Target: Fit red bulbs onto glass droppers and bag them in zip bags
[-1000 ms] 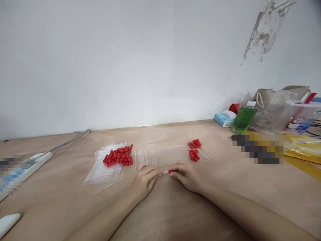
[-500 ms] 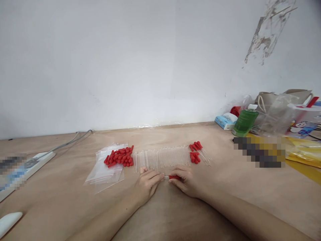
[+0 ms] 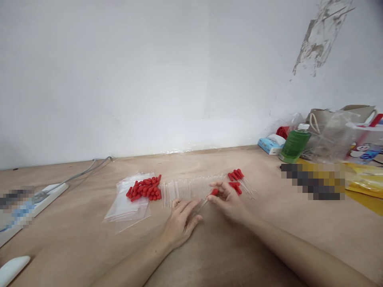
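My right hand (image 3: 229,201) pinches a glass dropper by its red rubber bulb (image 3: 214,192); the clear tube slants down and left toward my left hand (image 3: 183,223). My left hand has its thumb apart from its fingers and sits beside the tube's lower end, seemingly off it. Just beyond both hands, a row of bare glass tubes (image 3: 182,188) lies side by side. Loose red bulbs (image 3: 145,188) are heaped at the row's left end. To the right lie several droppers with red bulbs (image 3: 236,174), partly hidden by my right hand.
Clear zip bags (image 3: 125,207) lie under the bulb heap. A white power strip (image 3: 50,199) with a grey cable is at left, a white object (image 3: 13,271) nearer. At right stand a green bottle (image 3: 296,143), a tissue pack (image 3: 269,145) and yellow packaging (image 3: 365,179).
My left hand's fingers have opened away from the tube. My right hand has lifted and tilted the dropper, moving slightly away from me. The view has shifted a little.
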`<state>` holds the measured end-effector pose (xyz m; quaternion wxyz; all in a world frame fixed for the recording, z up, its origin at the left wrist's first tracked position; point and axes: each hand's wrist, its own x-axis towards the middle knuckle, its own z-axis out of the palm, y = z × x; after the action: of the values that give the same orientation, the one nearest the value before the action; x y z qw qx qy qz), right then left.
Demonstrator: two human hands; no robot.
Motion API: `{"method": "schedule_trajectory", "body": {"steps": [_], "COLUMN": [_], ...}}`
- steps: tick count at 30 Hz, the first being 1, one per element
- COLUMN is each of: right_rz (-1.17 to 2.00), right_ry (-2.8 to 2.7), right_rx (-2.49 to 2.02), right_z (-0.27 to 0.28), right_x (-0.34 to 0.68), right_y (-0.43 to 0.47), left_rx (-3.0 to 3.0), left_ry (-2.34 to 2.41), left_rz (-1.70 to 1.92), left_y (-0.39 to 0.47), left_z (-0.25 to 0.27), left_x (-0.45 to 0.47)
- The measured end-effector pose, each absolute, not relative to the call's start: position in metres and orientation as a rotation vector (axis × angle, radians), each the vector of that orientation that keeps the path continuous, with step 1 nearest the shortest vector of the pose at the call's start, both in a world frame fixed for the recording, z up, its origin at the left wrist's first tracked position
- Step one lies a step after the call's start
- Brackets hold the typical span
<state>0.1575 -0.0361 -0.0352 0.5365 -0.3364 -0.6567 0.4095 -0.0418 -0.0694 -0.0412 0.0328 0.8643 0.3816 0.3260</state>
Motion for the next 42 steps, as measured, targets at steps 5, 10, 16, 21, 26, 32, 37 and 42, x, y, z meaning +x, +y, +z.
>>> {"method": "schedule_trajectory", "body": {"steps": [5,10,16,21,26,32,37,42], "right_rz": [0.688,0.352,0.182,0.093,-0.068,-0.060,0.148,0.383], "right_ry": [-1.319,-1.507,-1.706,-1.693,-2.000,-2.453,-2.502,-2.399], "right_rx": [-0.947,-1.388,-1.659,-1.748,-1.649,-1.650,-1.695,-1.652], "right_z": [0.009,0.006,-0.035,-0.028,-0.019,-0.011,-0.004,-0.006], "right_x": [0.214,0.263,0.262,0.259,0.255,0.249,0.245,0.244], "right_y": [0.004,0.047,0.057,0.053,0.052,0.064,0.078,0.091], "left_rx": [2.618,2.632,2.634,2.642,2.639,2.624,2.611,2.615], "left_ry": [1.233,1.178,1.212,1.199,1.191,1.221,1.216,1.214], "left_rz": [0.969,0.885,0.830,0.829,0.824,0.792,0.785,0.779], "left_y": [-0.069,-0.067,-0.069,-0.067,-0.066,-0.068,-0.069,-0.068], "left_z": [-0.039,-0.037,-0.033,-0.035,-0.036,-0.034,-0.033,-0.033], "left_x": [-0.045,-0.042,-0.041,-0.042,-0.042,-0.041,-0.041,-0.042]}}
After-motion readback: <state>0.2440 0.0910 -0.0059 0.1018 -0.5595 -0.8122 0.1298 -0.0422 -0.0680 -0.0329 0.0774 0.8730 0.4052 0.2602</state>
